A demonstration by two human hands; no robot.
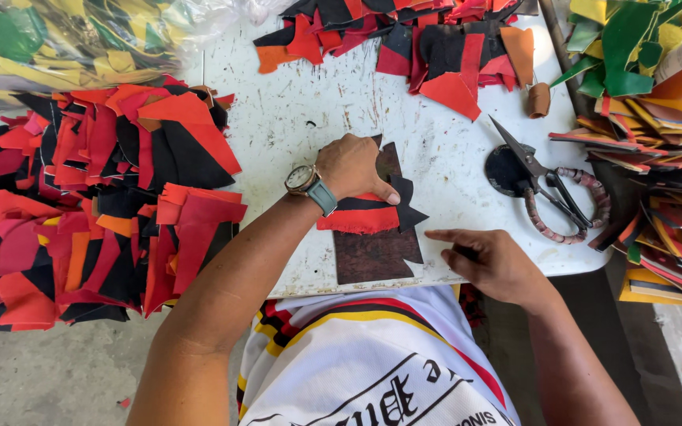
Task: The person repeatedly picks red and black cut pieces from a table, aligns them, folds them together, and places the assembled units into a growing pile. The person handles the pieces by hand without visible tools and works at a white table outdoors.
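Head view, looking down at white table [309,118]. My left hand [353,166], wristwatch [303,180] on wrist, lies flat, fingers curled down, pressing red-and-black cut piece [361,214] onto dark brown board [376,252] at near table edge. My right hand [487,260] hovers just right of board, index finger pointing left toward piece, other fingers loosely bent, holding nothing. Scissors [550,189] with wrapped handles lie right, well apart from piece. Red, orange, black scrap pile [96,213] fills left side; more scraps [428,47] at far edge.
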